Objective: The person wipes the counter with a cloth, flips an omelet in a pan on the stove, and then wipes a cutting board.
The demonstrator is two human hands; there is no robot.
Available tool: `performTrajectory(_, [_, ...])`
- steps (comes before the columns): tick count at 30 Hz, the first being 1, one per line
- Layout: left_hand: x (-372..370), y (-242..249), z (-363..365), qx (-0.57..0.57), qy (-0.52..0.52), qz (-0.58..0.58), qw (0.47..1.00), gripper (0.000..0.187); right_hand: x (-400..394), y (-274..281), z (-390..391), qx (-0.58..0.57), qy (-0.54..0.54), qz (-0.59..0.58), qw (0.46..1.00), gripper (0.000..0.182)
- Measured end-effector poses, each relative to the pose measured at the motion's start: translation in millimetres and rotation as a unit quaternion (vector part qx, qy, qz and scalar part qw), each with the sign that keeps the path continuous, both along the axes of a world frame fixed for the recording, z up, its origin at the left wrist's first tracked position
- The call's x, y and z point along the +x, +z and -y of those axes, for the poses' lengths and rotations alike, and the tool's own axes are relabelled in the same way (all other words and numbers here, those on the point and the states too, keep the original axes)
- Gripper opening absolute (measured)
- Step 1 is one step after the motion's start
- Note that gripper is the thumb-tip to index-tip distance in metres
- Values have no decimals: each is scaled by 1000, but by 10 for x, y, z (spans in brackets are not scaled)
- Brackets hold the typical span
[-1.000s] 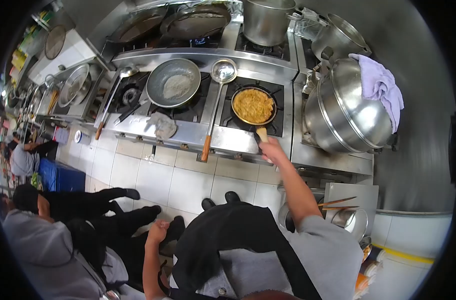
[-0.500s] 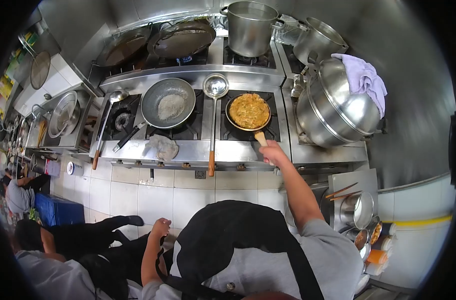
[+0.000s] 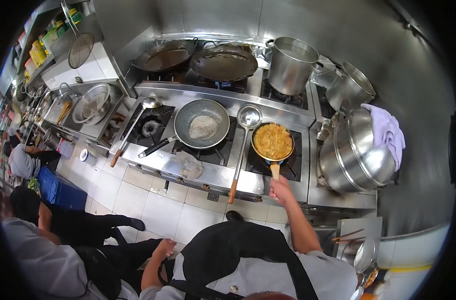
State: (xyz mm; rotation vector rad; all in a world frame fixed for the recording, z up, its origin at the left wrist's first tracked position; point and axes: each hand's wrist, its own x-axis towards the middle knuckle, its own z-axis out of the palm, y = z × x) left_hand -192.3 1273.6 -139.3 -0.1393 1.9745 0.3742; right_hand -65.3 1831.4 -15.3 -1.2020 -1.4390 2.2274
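Forward across its burner point(image 3: 295, 169) slides the small pan point(image 3: 266, 159), now nearer the burner's far side than in the earlier frame, and blue flame point(image 3: 283, 162) shows at its near edge. Its yellow-brown food point(image 3: 273, 141) looks blurred and crowds the far rim, where earlier it lay flatter and sharper; the pan seems to be worked over live heat. Your view has shifted as well, setting the stove lower.

Nearest you, on the left, your left hand point(image 3: 164, 247) is away from the stove, fingers curled; you cannot tell whether it is closed on anything. Farther off, on the right, your right hand point(image 3: 280, 191) is wrapped around the pan's wooden handle point(image 3: 275, 171). Just left of the pan lies a long ladle point(image 3: 249, 116), then a grey frying pan point(image 3: 182, 118) with white grains point(image 3: 204, 127). On the far burners stand dark woks point(image 3: 223, 62) and a tall pot point(image 3: 288, 75).
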Motion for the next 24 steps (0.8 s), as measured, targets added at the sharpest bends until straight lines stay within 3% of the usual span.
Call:
performTrajectory(3, [144,-85,48,105,-76,-58,990,21,-443,802,-203,21,64,-30,997,7])
performTrajectory(6, [244,181,-239,91,-82,-89,988,21,-1284,1399,-615,80,107,-78,988,15])
performTrajectory(7, [275,179,-289,94,-29,-82,992,22,-1693,1474,-841,143,136,-43,979,16])
performTrajectory(9, [336,216,-411,101,80,-73,989,22,-2452,1705,-1031,110,135,-135,976,10])
performTrajectory(12, [426,276,-546,110,40,-124,985,26,-3077,1918,-1257,63,184,-154,969,10])
performTrajectory(15, [621,73,-439,109,-183,-321,923,23,-3415,2000,-1225,70,190,-141,969,11])
performTrajectory(16, [702,30,-409,118,-177,-316,925,22,-3525,1956,-1253,71,197,-141,968,11])
performTrajectory(18, [814,5,-393,120,-51,-202,971,22,-3714,1928,-1277,-63,254,-155,953,11])
performTrajectory(21, [928,-24,-336,108,122,-47,986,21,-3989,2067,-1332,-168,245,-152,943,13])
performTrajectory(24, [994,-86,-309,117,244,47,962,20,-4390,2682,-1391,-23,237,-175,955,12])
